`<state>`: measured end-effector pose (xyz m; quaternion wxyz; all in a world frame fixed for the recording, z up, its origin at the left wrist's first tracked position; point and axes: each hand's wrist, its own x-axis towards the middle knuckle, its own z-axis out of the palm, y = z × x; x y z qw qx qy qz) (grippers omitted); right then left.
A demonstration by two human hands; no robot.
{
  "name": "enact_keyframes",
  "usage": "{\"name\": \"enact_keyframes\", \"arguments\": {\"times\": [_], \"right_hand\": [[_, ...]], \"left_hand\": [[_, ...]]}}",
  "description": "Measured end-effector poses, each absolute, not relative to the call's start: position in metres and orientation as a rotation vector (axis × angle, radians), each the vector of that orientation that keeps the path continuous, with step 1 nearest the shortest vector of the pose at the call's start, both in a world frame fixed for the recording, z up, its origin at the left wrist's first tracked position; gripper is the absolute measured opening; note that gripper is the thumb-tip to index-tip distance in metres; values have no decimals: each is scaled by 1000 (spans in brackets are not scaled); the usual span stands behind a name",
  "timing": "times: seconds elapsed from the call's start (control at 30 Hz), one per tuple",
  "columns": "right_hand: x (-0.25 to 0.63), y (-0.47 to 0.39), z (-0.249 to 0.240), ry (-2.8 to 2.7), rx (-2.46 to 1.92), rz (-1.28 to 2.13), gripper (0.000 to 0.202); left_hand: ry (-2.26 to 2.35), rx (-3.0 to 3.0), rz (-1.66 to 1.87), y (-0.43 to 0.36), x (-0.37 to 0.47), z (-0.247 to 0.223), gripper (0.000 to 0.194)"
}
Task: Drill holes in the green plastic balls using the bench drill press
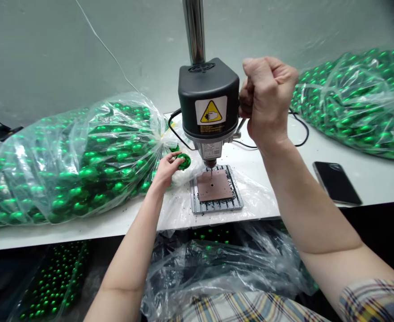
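Pinched a green ball (183, 162) in left hand (167, 169), likely away from drill (208, 77) for safety; curled right hand (270, 95) tight round handle (240, 128), likely for strength

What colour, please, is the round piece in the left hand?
The round piece in the left hand is shiny green, as the head view shows.

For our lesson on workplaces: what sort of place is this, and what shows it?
Probably a small workshop: a bench drill press stands on a white table, with clear bags full of shiny green balls on either side.
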<state>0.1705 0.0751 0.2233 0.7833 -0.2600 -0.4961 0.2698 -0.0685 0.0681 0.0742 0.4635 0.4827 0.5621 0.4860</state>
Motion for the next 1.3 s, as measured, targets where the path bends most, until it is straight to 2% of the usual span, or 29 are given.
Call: {"name": "enact_keyframes", "arguments": {"times": [0.13,0.23,0.37,0.47,0.73,1.0,1.3], "right_hand": [[173,77,222,-1106,-571,551,52],[171,75,225,-1083,-574,551,49],[166,67,232,-1024,-599,583,51],[165,66,235,-1006,-619,599,53],[169,71,231,-1078,-666,535,51],[169,72,230,-1091,-628,523,52],[172,76,222,-1164,-612,433,55]], "left_hand": [[1098,832,1209,26,-66,83,38],[1005,785,1124,0,-51,70,38],[1080,957,1197,-12,-27,41,58],[1118,1135,1272,-7,-17,26,64],[1192,1264,1224,9,-4,21,61],[1238,1622,1203,-8,7,19,48],[1265,1479,1347,-10,18,10,45]]}}
